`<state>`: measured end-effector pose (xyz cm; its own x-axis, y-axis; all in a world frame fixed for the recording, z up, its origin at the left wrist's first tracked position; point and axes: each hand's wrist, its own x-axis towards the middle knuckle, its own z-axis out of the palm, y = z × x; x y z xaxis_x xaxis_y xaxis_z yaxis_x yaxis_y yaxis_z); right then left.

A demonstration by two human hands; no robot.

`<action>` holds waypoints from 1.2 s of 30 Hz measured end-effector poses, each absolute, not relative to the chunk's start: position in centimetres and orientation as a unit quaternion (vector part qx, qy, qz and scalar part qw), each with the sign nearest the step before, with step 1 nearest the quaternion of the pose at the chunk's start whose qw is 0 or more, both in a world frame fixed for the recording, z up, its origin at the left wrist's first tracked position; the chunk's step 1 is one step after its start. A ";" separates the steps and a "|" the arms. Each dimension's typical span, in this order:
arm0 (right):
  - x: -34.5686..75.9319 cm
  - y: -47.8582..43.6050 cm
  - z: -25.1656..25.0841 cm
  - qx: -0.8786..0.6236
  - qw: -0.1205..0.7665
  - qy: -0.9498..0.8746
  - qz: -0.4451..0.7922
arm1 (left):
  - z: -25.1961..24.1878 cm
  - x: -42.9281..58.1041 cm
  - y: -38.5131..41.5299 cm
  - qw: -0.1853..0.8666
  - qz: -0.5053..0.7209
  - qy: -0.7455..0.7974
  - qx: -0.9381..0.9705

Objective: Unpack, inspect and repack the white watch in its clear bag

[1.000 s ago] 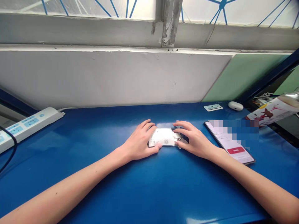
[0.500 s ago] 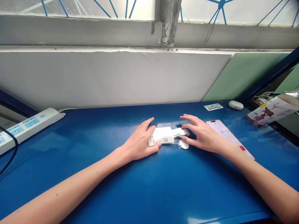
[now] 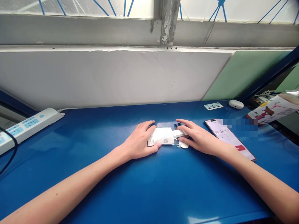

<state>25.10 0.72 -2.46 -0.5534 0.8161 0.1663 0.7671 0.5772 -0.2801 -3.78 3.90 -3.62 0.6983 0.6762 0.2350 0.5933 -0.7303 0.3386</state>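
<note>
My left hand [image 3: 141,141] is closed round the left end of a flat packet [image 3: 161,136] with a white label, its thumb along the near edge. The label carries a small square code, and clear plastic shows at its edges. From the packet's right side a narrow white strip [image 3: 178,133] sticks out. My right hand [image 3: 197,137] has its fingers and thumb closed on the strip's right end, with the forefinger raised and the fingertips partly covering it. Just under these fingers lies a round white tag [image 3: 183,145] on the table.
The blue table [image 3: 144,186] stretches to a pale wall. A phone [image 3: 230,137] showing a timer lies beside my right forearm. Behind it are a card [image 3: 213,106] and a white earbud case [image 3: 235,104]. A bottle [image 3: 275,109] leans in at right; a power strip [image 3: 32,124] lies at left.
My right hand has moved a little to the left along the white strip and its fingers now cover more of the strip's end. The left hand stays on the packet.
</note>
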 end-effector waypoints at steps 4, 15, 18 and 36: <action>25.6 0.9 -1.9 -0.460 0.128 -0.874 0.089 | -3.5 -3.8 4.0 0.121 0.155 0.352 0.915; 26.6 1.2 -1.2 -0.486 0.218 -0.840 0.104 | -2.8 -3.6 3.3 0.123 0.105 0.368 0.916; 25.9 0.9 -1.0 -0.497 0.244 -0.824 0.122 | -2.4 -3.4 2.9 0.101 0.154 0.373 0.909; 18.1 2.0 4.8 -0.357 0.534 -0.717 0.272 | 1.7 -1.7 0.1 0.220 0.344 0.309 0.859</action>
<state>18.13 2.00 4.84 -0.1750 0.8021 0.5710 0.2223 0.5972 -0.7707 -1.67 0.11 1.72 0.5721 0.6822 0.4554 0.3800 -0.7125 0.5899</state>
